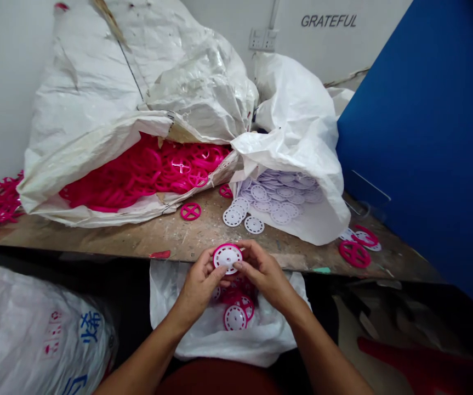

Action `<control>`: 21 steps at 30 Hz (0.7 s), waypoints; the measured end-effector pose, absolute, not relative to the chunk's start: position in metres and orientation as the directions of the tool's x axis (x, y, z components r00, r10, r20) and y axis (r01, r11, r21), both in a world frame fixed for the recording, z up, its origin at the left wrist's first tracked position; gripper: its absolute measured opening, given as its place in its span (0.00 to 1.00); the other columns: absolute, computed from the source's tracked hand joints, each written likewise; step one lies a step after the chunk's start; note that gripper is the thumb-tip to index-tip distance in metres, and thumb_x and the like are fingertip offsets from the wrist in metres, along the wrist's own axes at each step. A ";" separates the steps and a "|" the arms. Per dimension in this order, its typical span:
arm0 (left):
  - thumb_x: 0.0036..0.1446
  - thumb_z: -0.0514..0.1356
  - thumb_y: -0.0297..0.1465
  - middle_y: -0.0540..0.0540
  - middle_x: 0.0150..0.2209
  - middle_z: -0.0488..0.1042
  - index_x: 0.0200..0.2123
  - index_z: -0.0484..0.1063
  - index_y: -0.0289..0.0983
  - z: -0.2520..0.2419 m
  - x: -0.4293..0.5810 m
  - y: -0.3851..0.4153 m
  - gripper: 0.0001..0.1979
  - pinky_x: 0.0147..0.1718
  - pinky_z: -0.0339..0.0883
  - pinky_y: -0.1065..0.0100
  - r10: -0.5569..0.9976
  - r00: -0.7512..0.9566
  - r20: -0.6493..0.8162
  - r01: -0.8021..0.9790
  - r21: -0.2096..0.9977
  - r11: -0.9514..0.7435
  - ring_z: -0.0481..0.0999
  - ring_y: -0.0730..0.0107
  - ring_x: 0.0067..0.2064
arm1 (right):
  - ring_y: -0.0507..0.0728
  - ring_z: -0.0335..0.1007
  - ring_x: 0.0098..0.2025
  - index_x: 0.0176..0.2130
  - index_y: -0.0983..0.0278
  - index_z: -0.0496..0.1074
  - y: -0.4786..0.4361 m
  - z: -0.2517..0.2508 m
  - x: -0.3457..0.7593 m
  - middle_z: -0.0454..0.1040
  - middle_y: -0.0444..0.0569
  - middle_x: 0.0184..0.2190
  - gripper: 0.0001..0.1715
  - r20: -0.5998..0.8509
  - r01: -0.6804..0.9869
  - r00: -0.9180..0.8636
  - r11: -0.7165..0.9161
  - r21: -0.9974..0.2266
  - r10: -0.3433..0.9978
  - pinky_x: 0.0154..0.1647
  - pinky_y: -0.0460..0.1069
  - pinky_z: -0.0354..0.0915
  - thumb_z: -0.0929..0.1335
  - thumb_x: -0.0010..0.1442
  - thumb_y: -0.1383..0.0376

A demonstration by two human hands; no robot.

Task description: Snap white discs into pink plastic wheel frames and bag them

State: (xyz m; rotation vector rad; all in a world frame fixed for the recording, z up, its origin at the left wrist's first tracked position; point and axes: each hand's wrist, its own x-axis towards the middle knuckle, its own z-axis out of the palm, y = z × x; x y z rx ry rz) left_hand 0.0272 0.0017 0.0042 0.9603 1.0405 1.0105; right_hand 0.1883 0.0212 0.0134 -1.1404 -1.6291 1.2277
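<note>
Left hand (198, 281) and right hand (268, 276) pinch a pink-rimmed disc (227, 256) mid-frame; joined pieces (235, 317) lie lower centre, loose pink wheels (137, 171) and white discs (284, 193) above.

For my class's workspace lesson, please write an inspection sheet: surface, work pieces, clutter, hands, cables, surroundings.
Surface: worn, speckled brown bench.
Work pieces: pink-rimmed round white slotted plastic disc; similar ones in white plastic bag below.
Clutter: pink four-spoked plastic ring, round white plastic discs loose beside white woven sack.
Hands: left hand and right hand both hold the pink-rimmed disc.
Cables: nothing seen.
Surroundings: flat blue panel at right; white wall sockets behind.
</note>
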 end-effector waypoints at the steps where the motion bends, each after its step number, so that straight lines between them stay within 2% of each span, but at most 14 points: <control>1: 0.53 0.61 0.36 0.43 0.40 0.75 0.50 0.63 0.36 0.004 0.027 0.001 0.22 0.31 0.72 0.68 0.962 0.165 -0.216 -0.167 0.956 0.243 0.78 0.67 0.33 | 0.54 0.71 0.39 0.48 0.61 0.65 0.018 0.013 0.187 0.74 0.47 0.39 0.16 0.079 0.199 -0.286 0.140 -0.970 0.955 0.41 0.49 0.65 0.65 0.58 0.66; 4: 0.53 0.61 0.36 0.45 0.35 0.76 0.49 0.65 0.36 0.004 0.026 -0.001 0.21 0.29 0.71 0.69 0.967 0.122 -0.226 -0.104 0.965 0.239 0.77 0.67 0.29 | 0.53 0.71 0.38 0.47 0.61 0.65 0.013 0.013 0.185 0.74 0.46 0.37 0.15 0.099 0.233 -0.287 0.169 -0.958 0.953 0.39 0.48 0.65 0.65 0.59 0.67; 7: 0.53 0.60 0.35 0.46 0.33 0.77 0.49 0.67 0.37 0.007 0.016 0.001 0.19 0.28 0.69 0.70 0.935 0.269 -0.232 -0.008 0.970 0.243 0.77 0.67 0.29 | 0.53 0.71 0.35 0.46 0.61 0.68 0.021 0.017 0.195 0.75 0.45 0.35 0.15 0.072 0.312 -0.368 0.196 -0.930 0.927 0.36 0.47 0.65 0.66 0.58 0.65; 9: 0.52 0.61 0.34 0.46 0.35 0.78 0.49 0.69 0.39 0.011 0.003 0.007 0.20 0.29 0.68 0.70 0.920 0.343 -0.190 0.123 0.980 0.156 0.76 0.67 0.30 | 0.54 0.71 0.34 0.43 0.61 0.72 0.037 0.017 0.207 0.75 0.46 0.34 0.12 0.098 0.431 -0.314 0.233 -0.872 0.945 0.36 0.48 0.65 0.66 0.58 0.63; 10: 0.52 0.62 0.34 0.46 0.35 0.78 0.49 0.71 0.39 0.014 -0.005 0.013 0.19 0.30 0.68 0.70 0.935 0.322 -0.150 0.208 0.974 0.085 0.76 0.66 0.31 | 0.55 0.71 0.35 0.42 0.62 0.73 0.047 0.016 0.213 0.75 0.48 0.35 0.12 0.141 0.514 -0.248 0.253 -0.820 0.958 0.37 0.49 0.65 0.66 0.58 0.61; 13: 0.56 0.58 0.34 0.45 0.37 0.77 0.43 0.74 0.39 0.020 -0.031 0.042 0.13 0.37 0.67 0.65 0.990 0.109 0.091 0.529 0.837 -0.135 0.75 0.63 0.37 | 0.59 0.71 0.40 0.45 0.63 0.73 0.080 0.005 0.228 0.73 0.54 0.43 0.17 0.295 0.761 -0.102 0.265 -0.591 0.950 0.41 0.53 0.65 0.65 0.59 0.59; 16: 0.58 0.54 0.31 0.43 0.40 0.75 0.40 0.74 0.38 0.019 -0.053 0.081 0.10 0.45 0.64 0.61 0.930 0.047 0.366 0.753 0.599 -0.274 0.72 0.60 0.44 | 0.63 0.71 0.43 0.49 0.62 0.72 0.101 -0.009 0.233 0.69 0.56 0.49 0.22 0.316 0.889 -0.150 0.268 -0.372 0.937 0.42 0.54 0.65 0.66 0.57 0.56; 18: 0.56 0.56 0.29 0.43 0.41 0.74 0.37 0.75 0.38 0.015 -0.061 0.104 0.08 0.47 0.62 0.59 0.904 0.077 0.420 0.787 0.531 -0.314 0.71 0.59 0.45 | 0.63 0.72 0.41 0.49 0.62 0.72 0.105 -0.014 0.234 0.71 0.56 0.48 0.22 0.310 0.920 -0.191 0.280 -0.275 0.931 0.40 0.54 0.66 0.67 0.57 0.55; 21: 0.53 0.59 0.27 0.43 0.39 0.73 0.32 0.75 0.38 0.006 -0.066 0.126 0.04 0.48 0.61 0.57 0.907 0.107 0.407 0.771 0.542 -0.334 0.70 0.59 0.44 | 0.62 0.73 0.41 0.47 0.63 0.74 0.105 -0.016 0.236 0.75 0.56 0.43 0.18 0.344 0.922 -0.243 0.326 -0.208 0.907 0.41 0.54 0.65 0.65 0.59 0.57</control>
